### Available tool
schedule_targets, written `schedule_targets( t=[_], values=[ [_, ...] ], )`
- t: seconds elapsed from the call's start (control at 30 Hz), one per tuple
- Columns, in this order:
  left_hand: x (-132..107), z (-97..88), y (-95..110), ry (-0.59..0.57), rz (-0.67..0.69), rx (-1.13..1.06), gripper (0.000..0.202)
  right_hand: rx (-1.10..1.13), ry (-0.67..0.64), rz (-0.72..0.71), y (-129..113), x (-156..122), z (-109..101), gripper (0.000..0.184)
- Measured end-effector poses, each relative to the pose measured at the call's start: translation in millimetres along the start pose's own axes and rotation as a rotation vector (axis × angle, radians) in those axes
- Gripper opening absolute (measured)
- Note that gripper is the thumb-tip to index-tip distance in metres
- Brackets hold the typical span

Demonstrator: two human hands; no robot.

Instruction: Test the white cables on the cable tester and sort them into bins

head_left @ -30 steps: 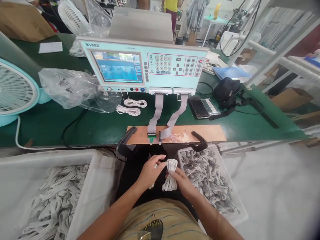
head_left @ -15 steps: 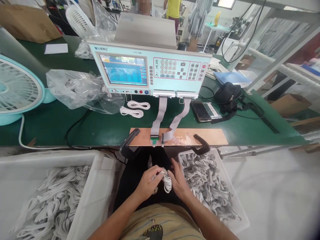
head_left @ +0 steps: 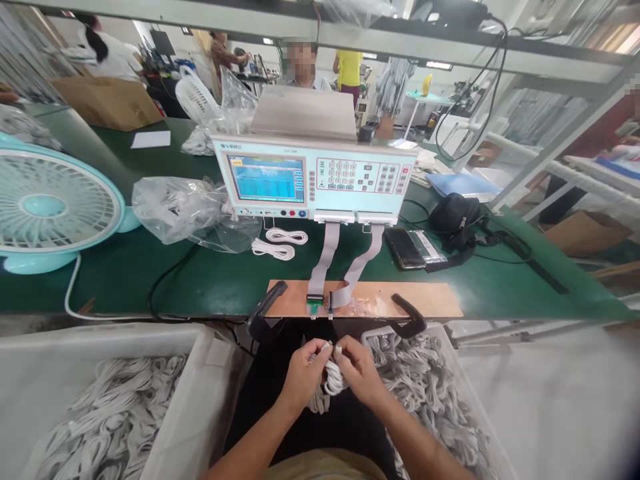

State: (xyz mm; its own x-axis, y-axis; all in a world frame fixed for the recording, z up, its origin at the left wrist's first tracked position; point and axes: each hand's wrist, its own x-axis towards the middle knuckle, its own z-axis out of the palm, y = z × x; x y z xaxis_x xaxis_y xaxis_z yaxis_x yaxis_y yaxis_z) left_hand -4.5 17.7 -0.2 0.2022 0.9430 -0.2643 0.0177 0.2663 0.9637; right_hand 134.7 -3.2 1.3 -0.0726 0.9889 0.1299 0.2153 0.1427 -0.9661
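Both of the operator's hands are in use above the lap, just short of the front edge of the green tabletop (head_left: 225,283). The left hand (head_left: 304,375) has its grip closed on a white coiled cable (head_left: 335,380); thumb and forefinger meet near the top of the coil. The right hand (head_left: 361,373) has its grip closed on a small white plug (head_left: 339,349), pinched between thumb and finger. The coil lies between the two hands; whether the right palm touches it cannot be told.

Ahead of the hands, a wooden board (head_left: 415,298) lies along the tabletop edge, with a black clamp at each end. Two grey ribbon cables run from the board to a tester (head_left: 360,205), whose screen (head_left: 269,179) is lit. Two white coils lie just in front of the tester, near a clear plastic bag (head_left: 167,210). A phone (head_left: 403,248) lies to the right, beside a black pouch (head_left: 455,217). A fan (head_left: 43,205) stands at far left. Cable bundles fill part of a left bin (head_left: 193,377) and a right bin (head_left: 475,400).
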Motion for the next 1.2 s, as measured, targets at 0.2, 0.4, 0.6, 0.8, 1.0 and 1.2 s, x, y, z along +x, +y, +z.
schedule_targets(
  t=[0.2, 0.4, 0.6, 0.8, 1.0, 1.2],
  values=[
    [14, -4.9, 8, 0.097, 0.003, 0.014, 0.032, 0.375, 0.146, 0.267, 6, 27, 13, 0.026],
    [17, -13.1, 8, 0.132, -0.001, -0.027, 0.032, 0.440, 0.197, 0.294, 0, 38, 21, 0.028],
    [20, -25.6, 19, 0.005, 0.018, 0.069, 0.031, 0.556, 0.221, 0.346, -6, 39, 24, 0.026],
    [24, -40.8, 27, -0.174, -0.001, 0.120, 0.036, 0.701, 0.259, 0.439, -9, 44, 28, 0.029],
    [29, -35.2, 22, -0.068, 0.020, 0.052, 0.034, 0.787, 0.291, 0.494, -14, 47, 29, 0.029],
    [32, -29.3, 20, 0.007, 0.043, 0.002, 0.034, 0.770, 0.259, 0.470, -13, 45, 30, 0.028]
  ],
)
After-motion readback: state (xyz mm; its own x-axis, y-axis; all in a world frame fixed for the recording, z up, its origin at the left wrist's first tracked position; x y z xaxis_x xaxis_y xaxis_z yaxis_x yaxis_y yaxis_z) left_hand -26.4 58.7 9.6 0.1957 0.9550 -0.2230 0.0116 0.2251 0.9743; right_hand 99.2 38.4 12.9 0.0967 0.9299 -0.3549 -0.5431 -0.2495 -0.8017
